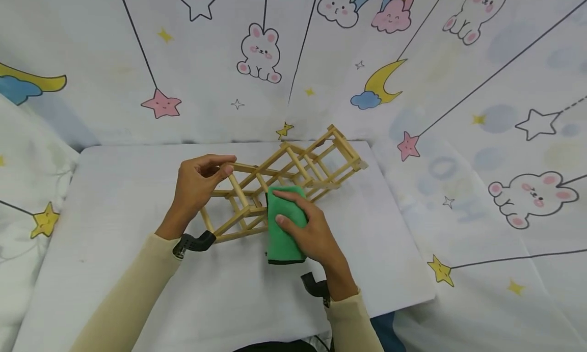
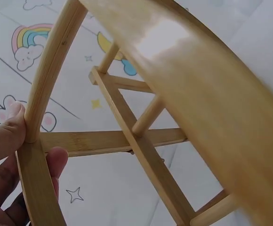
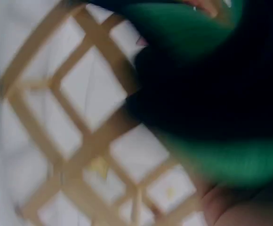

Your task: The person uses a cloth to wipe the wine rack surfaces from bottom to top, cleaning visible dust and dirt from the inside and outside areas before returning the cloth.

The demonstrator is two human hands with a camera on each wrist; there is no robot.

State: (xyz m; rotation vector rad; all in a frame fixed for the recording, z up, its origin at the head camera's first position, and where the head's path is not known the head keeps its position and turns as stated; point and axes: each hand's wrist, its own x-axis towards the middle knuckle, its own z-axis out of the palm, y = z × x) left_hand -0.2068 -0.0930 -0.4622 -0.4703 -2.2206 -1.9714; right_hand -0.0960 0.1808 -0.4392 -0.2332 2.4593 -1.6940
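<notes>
A light wooden rack (image 1: 297, 161) of crossed slats and round rods stands tilted over the table, its far end reaching up to the right. My left hand (image 1: 192, 189) grips the near left upper corner. In the left wrist view, the thumb and fingers of that hand (image 2: 2, 146) close around a slat of the rack (image 2: 150, 169). My right hand (image 1: 316, 235) holds a folded green cloth (image 1: 284, 240) with a dark edge against the rack's near side. The right wrist view is blurred; the cloth (image 3: 230, 160) covers part of the rack (image 3: 35, 127) there.
Beneath the rack lies a white tabletop (image 1: 229, 286), its right edge slanting toward me. A white fabric backdrop (image 1: 316, 112) printed with stars, rabbits and moons rises behind it and continues on both sides. Dark curved mounts (image 1: 199, 241) sit on both wrists.
</notes>
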